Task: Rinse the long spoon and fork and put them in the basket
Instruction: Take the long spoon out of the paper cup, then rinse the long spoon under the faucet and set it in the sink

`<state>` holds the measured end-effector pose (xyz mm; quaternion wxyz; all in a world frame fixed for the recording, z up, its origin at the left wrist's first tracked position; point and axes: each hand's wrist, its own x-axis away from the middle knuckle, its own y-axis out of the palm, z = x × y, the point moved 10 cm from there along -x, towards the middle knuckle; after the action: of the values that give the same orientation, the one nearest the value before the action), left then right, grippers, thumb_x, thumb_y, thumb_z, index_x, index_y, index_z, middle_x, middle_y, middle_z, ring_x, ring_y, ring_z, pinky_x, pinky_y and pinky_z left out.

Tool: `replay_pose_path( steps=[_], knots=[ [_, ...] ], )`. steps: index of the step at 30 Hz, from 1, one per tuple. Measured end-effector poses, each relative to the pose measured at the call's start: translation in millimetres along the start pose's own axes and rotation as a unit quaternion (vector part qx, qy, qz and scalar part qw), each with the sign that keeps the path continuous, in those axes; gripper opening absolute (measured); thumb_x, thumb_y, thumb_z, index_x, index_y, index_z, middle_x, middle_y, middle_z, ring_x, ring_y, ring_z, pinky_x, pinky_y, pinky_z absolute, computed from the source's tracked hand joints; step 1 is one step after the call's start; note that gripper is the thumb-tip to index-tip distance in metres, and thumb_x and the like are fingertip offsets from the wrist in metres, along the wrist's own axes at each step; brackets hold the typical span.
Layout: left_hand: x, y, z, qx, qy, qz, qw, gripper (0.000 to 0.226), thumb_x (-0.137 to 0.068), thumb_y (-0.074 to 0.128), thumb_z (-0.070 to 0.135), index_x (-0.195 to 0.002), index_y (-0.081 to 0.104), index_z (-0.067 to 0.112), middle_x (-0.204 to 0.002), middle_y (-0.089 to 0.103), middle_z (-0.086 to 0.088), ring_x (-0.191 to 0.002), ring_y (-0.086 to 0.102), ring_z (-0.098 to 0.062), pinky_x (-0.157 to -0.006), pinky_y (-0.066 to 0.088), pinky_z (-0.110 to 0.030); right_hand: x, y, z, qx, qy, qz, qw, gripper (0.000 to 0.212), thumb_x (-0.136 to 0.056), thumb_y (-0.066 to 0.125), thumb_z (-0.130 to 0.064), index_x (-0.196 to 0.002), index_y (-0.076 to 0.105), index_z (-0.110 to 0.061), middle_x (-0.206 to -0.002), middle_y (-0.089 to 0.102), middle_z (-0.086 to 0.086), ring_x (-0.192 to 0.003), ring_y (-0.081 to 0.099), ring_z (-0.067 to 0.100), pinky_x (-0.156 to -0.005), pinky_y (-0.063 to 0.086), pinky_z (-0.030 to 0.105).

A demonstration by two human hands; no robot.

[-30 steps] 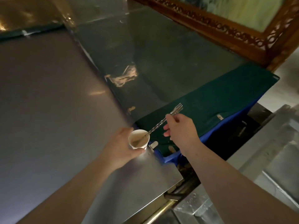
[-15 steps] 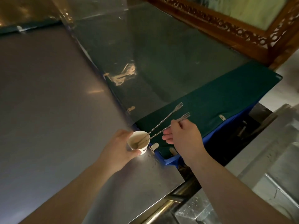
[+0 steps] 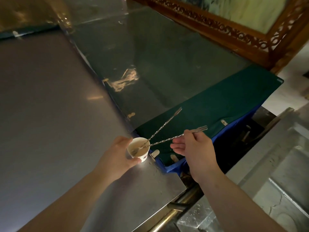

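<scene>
Both bare forearms reach forward from the lower edge of the view, converging ahead. The left hand [image 3: 115, 157] curls sideways, thumb at the near side and fingers wrapped round the far side. The right hand [image 3: 194, 148] is raised slightly, thumb and forefinger pinched in a fine grip, remaining fingers loosely extended leftward.

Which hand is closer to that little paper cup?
Left. The left hand wraps the cup and touches it. The right hand is off to the cup's right, apart from it, pinching a long utensil that reaches into it.
</scene>
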<state>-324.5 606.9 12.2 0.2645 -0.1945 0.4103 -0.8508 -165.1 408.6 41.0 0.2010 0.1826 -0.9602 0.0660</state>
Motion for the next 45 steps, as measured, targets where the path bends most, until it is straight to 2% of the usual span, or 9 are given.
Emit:
replay_pose_path(
  steps=[6,13,17,22,28,33,38,41,45],
  knots=[
    [9.0,-2.7,2.4,-0.003,0.01,0.001,1.0,0.067,-0.059,0.079,0.056,-0.116,0.049,0.036,-0.11,0.042,0.014,-0.101,0.048,-0.008,-0.075,0.038,-0.022,14.8,-21.0,-0.1,-0.068,0.027,0.003,0.997,0.024,-0.102,0.05,-0.017,-0.091,0.066,-0.003,-0.078,0.077,0.01,-0.073,0.077,0.024,-0.064,0.061,0.031],
    [37.4,-34.0,28.4,-0.019,0.014,0.09,0.996,0.09,-0.06,0.08,0.058,-0.137,0.041,0.032,-0.13,0.042,0.012,-0.118,0.042,-0.013,-0.089,0.038,-0.032,41.5,-71.2,-2.5,-0.188,0.047,0.008,0.981,0.026,-0.102,0.049,-0.015,-0.092,0.065,0.003,-0.081,0.077,0.018,-0.077,0.077,0.03,-0.065,0.061,0.032],
    [50.4,-29.7,87.4,0.11,0.033,0.12,0.986,0.053,-0.07,0.078,0.042,-0.117,0.052,0.047,-0.11,0.052,0.024,-0.094,0.055,0.0,-0.072,0.048,-0.03,53.2,-130.9,-1.4,-0.26,0.038,0.048,0.964,0.022,-0.101,0.05,-0.016,-0.093,0.062,0.001,-0.083,0.076,0.022,-0.077,0.077,0.034,-0.059,0.061,0.03],
    [46.8,29.9,182.0,0.28,0.01,0.015,0.96,0.029,-0.088,0.061,0.018,-0.096,0.066,0.045,-0.089,0.072,0.021,-0.08,0.066,0.004,-0.07,0.051,-0.018,73.5,-223.7,4.3,-0.331,0.014,0.111,0.937,0.022,-0.1,0.048,-0.013,-0.091,0.059,0.003,-0.083,0.075,0.026,-0.078,0.076,0.036,-0.063,0.063,0.034],
    [68.9,130.2,326.7,0.315,0.08,-0.109,0.939,0.029,-0.092,0.057,0.015,-0.095,0.072,0.039,-0.084,0.075,0.01,-0.08,0.07,-0.003,-0.074,0.052,-0.033,119.8,-376.2,30.0,-0.362,-0.008,0.229,0.904,0.023,-0.101,0.049,-0.013,-0.094,0.061,0.005,-0.085,0.075,0.027,-0.077,0.076,0.037,-0.058,0.062,0.031],
    [97.2,232.3,412.3,0.434,0.031,-0.24,0.868,0.026,-0.093,0.056,0.006,-0.096,0.074,0.025,-0.081,0.074,0.0,-0.082,0.072,-0.016,-0.072,0.052,-0.026,154.5,-484.6,70.5,-0.406,-0.024,0.304,0.861,0.022,-0.101,0.051,-0.016,-0.096,0.063,0.002,-0.086,0.075,0.025,-0.077,0.077,0.034,-0.059,0.06,0.031],
    [128.4,323.1,472.9,0.482,-0.019,-0.327,0.813,0.015,-0.092,0.056,-0.002,-0.097,0.067,0.007,-0.073,0.072,-0.003,-0.072,0.071,-0.015,-0.063,0.054,-0.021,175.6,-567.1,108.4,-0.431,-0.033,0.366,0.824,0.019,-0.101,0.049,-0.015,-0.092,0.06,-0.003,-0.082,0.075,0.024,-0.079,0.077,0.035,-0.065,0.062,0.037],
    [141.0,370.3,496.6,0.479,-0.05,-0.35,0.803,0.012,-0.091,0.058,-0.003,-0.094,0.066,0.006,-0.074,0.071,-0.005,-0.069,0.071,-0.015,-0.058,0.053,-0.019,184.9,-600.8,129.4,-0.434,-0.035,0.392,0.811,0.019,-0.101,0.05,-0.017,-0.092,0.06,-0.004,-0.083,0.076,0.023,-0.083,0.076,0.035,-0.073,0.06,0.041],
    [150.3,420.8,522.2,0.465,-0.074,-0.381,0.796,0.011,-0.091,0.059,-0.001,-0.095,0.066,0.006,-0.086,0.071,-0.012,-0.071,0.072,-0.016,-0.057,0.053,-0.019,191.8,-630.6,156.6,-0.452,-0.029,0.415,0.789,0.018,-0.1,0.052,-0.016,-0.099,0.061,0.0,-0.087,0.076,0.024,-0.086,0.076,0.036,-0.067,0.061,0.037]
  ],
)
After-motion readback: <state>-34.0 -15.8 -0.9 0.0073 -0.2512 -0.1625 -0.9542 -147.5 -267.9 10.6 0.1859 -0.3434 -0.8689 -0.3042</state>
